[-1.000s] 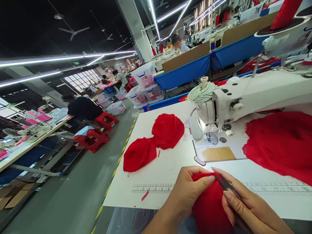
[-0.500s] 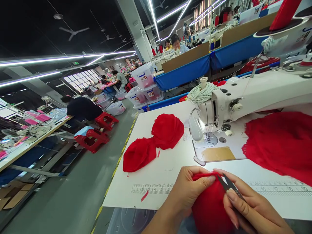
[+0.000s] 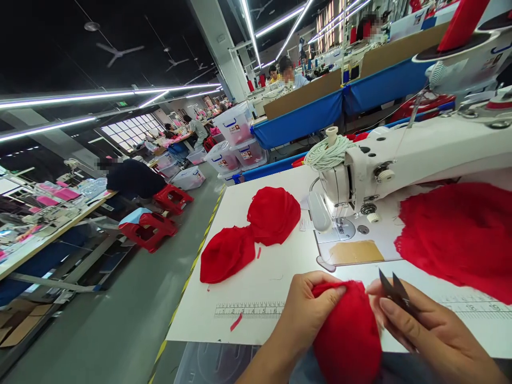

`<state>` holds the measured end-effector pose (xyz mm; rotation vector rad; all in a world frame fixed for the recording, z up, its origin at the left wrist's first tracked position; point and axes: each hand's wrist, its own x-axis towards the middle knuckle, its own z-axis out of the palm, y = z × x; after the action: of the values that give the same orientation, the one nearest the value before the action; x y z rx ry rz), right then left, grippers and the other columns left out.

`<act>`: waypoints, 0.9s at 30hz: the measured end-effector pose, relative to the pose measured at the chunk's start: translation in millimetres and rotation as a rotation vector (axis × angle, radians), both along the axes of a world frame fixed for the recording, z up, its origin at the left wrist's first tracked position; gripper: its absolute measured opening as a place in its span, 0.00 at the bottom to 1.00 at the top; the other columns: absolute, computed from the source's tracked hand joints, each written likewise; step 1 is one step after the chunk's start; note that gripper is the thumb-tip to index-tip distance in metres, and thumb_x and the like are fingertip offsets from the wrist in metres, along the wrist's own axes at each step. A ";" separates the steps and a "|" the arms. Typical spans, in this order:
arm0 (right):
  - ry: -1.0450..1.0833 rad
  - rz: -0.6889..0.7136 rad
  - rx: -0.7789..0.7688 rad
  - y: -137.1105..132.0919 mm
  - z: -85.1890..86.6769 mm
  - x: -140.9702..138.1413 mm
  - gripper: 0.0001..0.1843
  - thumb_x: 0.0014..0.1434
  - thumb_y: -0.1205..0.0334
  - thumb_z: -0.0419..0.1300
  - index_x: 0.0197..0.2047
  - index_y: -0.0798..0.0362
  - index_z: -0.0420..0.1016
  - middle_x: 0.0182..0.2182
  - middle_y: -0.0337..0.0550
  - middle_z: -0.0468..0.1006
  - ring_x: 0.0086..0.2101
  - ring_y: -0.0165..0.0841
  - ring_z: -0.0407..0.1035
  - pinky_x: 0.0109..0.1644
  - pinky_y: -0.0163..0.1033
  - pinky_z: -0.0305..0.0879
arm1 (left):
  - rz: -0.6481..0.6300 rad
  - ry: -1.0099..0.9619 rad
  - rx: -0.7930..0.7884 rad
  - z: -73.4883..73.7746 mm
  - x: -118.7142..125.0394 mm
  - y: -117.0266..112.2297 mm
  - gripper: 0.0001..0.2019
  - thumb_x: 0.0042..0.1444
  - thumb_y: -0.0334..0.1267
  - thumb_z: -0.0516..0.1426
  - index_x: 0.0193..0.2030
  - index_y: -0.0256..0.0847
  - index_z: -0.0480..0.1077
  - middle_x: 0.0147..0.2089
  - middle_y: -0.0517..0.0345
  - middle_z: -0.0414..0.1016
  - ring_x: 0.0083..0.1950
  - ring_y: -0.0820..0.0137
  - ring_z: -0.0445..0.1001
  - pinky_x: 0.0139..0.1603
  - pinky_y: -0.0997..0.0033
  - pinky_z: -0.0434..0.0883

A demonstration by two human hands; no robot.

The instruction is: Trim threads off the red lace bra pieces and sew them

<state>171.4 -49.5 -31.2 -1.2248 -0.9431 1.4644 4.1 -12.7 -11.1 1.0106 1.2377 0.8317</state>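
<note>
My left hand [image 3: 308, 312] is closed on a rounded red fabric piece [image 3: 346, 336] at the near edge of the white sewing table [image 3: 264, 280]. My right hand [image 3: 430, 330] grips small dark thread snips [image 3: 394, 293], blades parted and pointing up, just right of the fabric. The fingertips of that hand touch the fabric's right edge. A printed ruler [image 3: 248, 310] runs along the table edge under my hands.
Two red fabric cups [image 3: 250, 232] lie left of the white sewing machine [image 3: 400, 165]; a heap of red fabric [image 3: 460, 237] lies at the right. A coil of white cord [image 3: 328, 152] sits on the machine. Other people work at benches; red stools [image 3: 150, 226] and plastic bins [image 3: 236, 141] stand in the aisle.
The snips have lifted off the red piece and moved right, blades now open and pointing up. My left hand keeps its hold on the fabric.
</note>
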 end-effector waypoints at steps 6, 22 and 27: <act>-0.206 -0.150 0.181 8.3 -11.9 -9.7 0.18 0.54 0.41 0.64 0.37 0.46 0.79 0.33 0.40 0.77 0.34 0.36 0.71 0.40 0.32 0.69 | -0.001 0.055 0.057 1.5 0.9 -0.9 0.10 0.50 0.42 0.64 0.33 0.36 0.80 0.34 0.52 0.81 0.37 0.64 0.74 0.40 0.69 0.67; -0.349 -0.169 0.297 15.9 -3.9 -11.2 0.14 0.57 0.44 0.63 0.34 0.46 0.76 0.32 0.39 0.74 0.27 0.32 0.65 0.30 0.34 0.62 | -0.050 -0.222 -0.212 7.6 0.1 -2.6 0.18 0.43 0.49 0.68 0.30 0.33 0.80 0.22 0.59 0.72 0.25 0.76 0.63 0.29 0.76 0.58; -0.409 -0.084 0.374 17.7 1.1 -12.1 0.16 0.58 0.44 0.62 0.29 0.46 0.75 0.29 0.39 0.73 0.25 0.32 0.64 0.28 0.36 0.62 | -0.070 -0.180 -0.146 5.5 2.4 -2.9 0.15 0.44 0.46 0.67 0.33 0.34 0.81 0.26 0.57 0.75 0.28 0.73 0.66 0.32 0.73 0.61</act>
<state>159.2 -31.8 -30.1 -1.2819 -1.3520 0.9282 6.5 -15.6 -5.6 0.8384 1.0873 0.7497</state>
